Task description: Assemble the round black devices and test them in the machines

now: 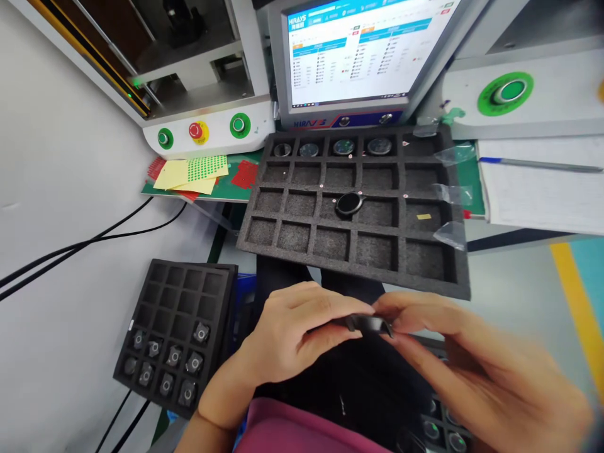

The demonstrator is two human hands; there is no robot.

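Head view: my left hand (pixel 295 330) and my right hand (pixel 453 352) met over my lap, both pinching one small dark part (pixel 365 323) between thumb and fingertips; the part hung in the air just below the near edge of the large foam tray (pixel 330 255); my right hand was blurred, so its exact grip could not be read. Risk, as I judged it: the pinch covered only the part's ends, so a slip could have dropped it into my lap or onto the floor; finger contact could have smudged its face. A round dark part (pixel 349 203) sat askew across a divider in the tray; a nudge of the tray could have dislodged it. The smaller tray (pixel 141 302) at my left held more pieces.
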